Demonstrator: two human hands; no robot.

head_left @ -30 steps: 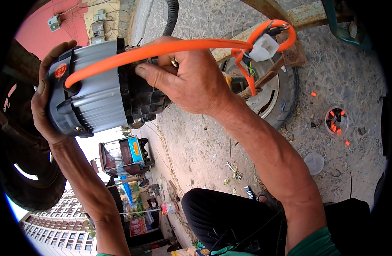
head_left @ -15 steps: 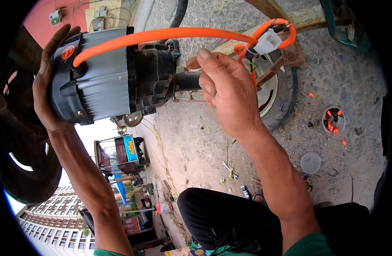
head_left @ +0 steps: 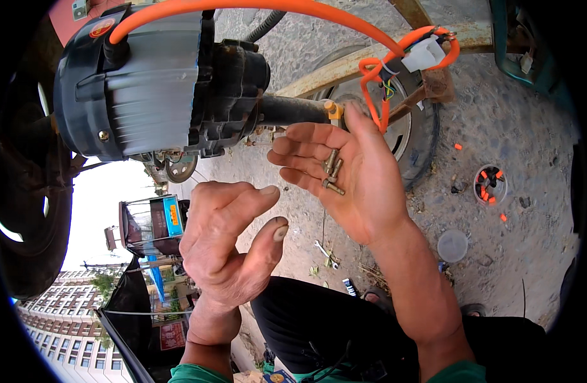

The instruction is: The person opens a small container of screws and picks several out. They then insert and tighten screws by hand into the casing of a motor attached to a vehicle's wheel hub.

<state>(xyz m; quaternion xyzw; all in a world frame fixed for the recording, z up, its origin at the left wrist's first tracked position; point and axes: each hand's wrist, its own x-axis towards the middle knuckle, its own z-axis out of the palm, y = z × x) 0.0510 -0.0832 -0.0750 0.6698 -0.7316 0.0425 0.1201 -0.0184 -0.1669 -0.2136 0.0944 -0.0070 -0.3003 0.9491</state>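
My right hand (head_left: pixel 360 172) is palm up and cupped, its fingers loosely spread. Several small brass-coloured bolts (head_left: pixel 334 186) lie loose on that palm. Left of it, my left hand (head_left: pixel 226 239) hangs with thumb and forefinger apart and the other fingers curled; nothing shows in it. Above both hands is a grey and black electric motor (head_left: pixel 153 83) with finned sides. From its end a black tube (head_left: pixel 293 110) runs right, behind my right fingertips. A thick orange cable (head_left: pixel 261 5) arches from the motor to a white connector (head_left: pixel 424 54).
A wheel (head_left: pixel 408 137) and a rusty frame bar (head_left: pixel 466 38) stand behind my right hand. On the ground are a clear tub (head_left: pixel 490 185) of orange and black pieces, a round translucent lid (head_left: pixel 452 246) and a wrench (head_left: pixel 326 254). A dark tyre (head_left: pixel 31 255) is at left.
My left hand has left the motor and come down beside my right hand. My right hand has turned palm up and opened out, showing the bolts. The motor sits higher in the picture.
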